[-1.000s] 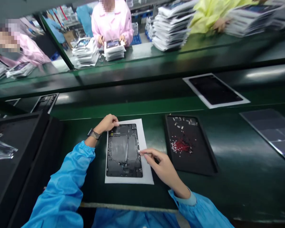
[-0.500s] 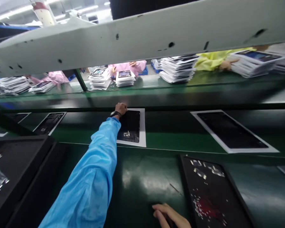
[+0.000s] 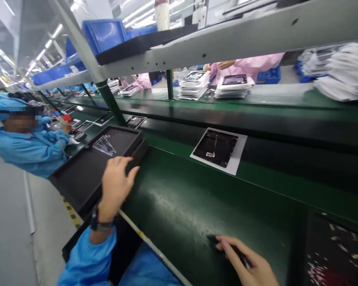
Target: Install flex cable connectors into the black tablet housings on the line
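Head view: our open left hand (image 3: pixel 117 186) reaches the black tray (image 3: pixel 86 174) while our right hand (image 3: pixel 247 264) pinches a dark tool (image 3: pixel 226 246), which could slip.

I see a dark tablet back shell (image 3: pixel 216 147) on a white paper sheet (image 3: pixel 237 157), lying on the green conveyor belt (image 3: pixel 286 174). Stacks of white-sleeved tablets (image 3: pixel 233 86) sit beyond. A blue-coated co-worker (image 3: pixel 26 145) works far left.

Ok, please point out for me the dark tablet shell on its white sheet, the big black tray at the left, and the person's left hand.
dark tablet shell on white sheet (image 3: pixel 215 147), head view, middle of the shell.
big black tray (image 3: pixel 77 178), head view, bare floor of the tray.
left hand (image 3: pixel 115 186), head view, back of the hand.
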Available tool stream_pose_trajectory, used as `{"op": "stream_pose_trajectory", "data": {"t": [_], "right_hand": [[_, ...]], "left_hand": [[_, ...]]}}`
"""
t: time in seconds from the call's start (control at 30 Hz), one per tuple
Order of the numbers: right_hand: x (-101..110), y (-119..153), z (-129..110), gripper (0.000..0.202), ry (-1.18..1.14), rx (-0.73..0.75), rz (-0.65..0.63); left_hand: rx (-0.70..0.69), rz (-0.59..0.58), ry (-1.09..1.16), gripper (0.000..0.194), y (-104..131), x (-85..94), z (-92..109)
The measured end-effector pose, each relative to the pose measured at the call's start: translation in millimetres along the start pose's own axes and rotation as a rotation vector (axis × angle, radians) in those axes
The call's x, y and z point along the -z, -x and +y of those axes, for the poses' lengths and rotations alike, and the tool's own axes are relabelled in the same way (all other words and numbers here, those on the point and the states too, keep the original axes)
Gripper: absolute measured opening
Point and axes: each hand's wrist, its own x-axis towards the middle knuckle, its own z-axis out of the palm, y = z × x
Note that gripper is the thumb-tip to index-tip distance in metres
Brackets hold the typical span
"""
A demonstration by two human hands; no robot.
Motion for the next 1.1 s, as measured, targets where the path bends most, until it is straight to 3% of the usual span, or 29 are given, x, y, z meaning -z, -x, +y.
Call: {"op": "stream_pose_trajectory", "data": {"t": [0.1, 0.2, 0.27, 0.4, 0.5, 0.6, 0.77, 0.87, 1.1], "right_hand": [[-10, -10, -31, 0.039, 0.027, 0.126, -0.13], [-25, -30, -68, 0.036, 0.084, 0.28, -0.259], [-37, -50, -90, 0.034, 0.149, 0.375, -0.31], [-72, -101, -128, 0.026, 0.346, 0.51, -0.303], [-114, -143, -156, 0.021, 0.545, 0.544, -0.287], [-168, -183, -183, 0.04, 0.661, 0.54, -0.268], [-241, -233, -214, 0.098, 0.747, 0.457, -0.253], [-257, -252, -216, 0.121, 0.811, 0.393, -0.31], [-256, -268, -211, 0.127, 0.912, 0.402, -0.377]], "left_hand": [[0.13, -0.123, -0.36, 0.032, 38, 25.5, -71], [0.087, -0.337, -0.423, 0.028, 48, 26.7, -101], [0.042, -0.356, -0.408, 0.029, 47, 28.7, -109], [-0.08, -0.124, -0.419, 0.031, 46, 51.7, -125], [-0.17, -0.002, -0.44, 0.033, 49, 74.3, -140], [-0.222, 0.037, -0.479, 0.033, 53, 89.9, -150], [-0.29, 0.078, -0.552, 0.034, 61, 105.9, -157], [-0.299, 0.097, -0.552, 0.033, 66, 113.2, -161], [-0.291, 0.127, -0.534, 0.034, 67, 108.2, -164]]}}
